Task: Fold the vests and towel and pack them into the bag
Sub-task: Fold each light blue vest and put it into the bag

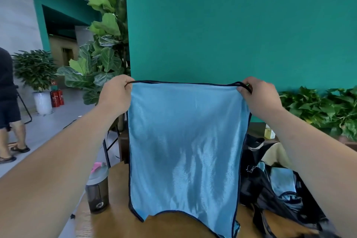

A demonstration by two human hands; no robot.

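A light blue mesh vest [185,145] with dark trim hangs stretched in the air in front of me, its lower end reaching the wooden table [119,222]. My left hand [116,92] pinches its top left corner and my right hand [260,92] pinches its top right corner. To the right, a black bag [257,185] lies open on the table with another blue vest [284,181] inside. A cream-coloured cloth [276,154] lies behind the bag; whether it is the towel I cannot tell.
A dark water bottle [97,193] with a clear lid stands on the table's left side. A green wall panel [231,25] is straight ahead, with potted plants [100,44] left and right. A person [9,102] stands on the floor at far left near red fire extinguishers [57,97].
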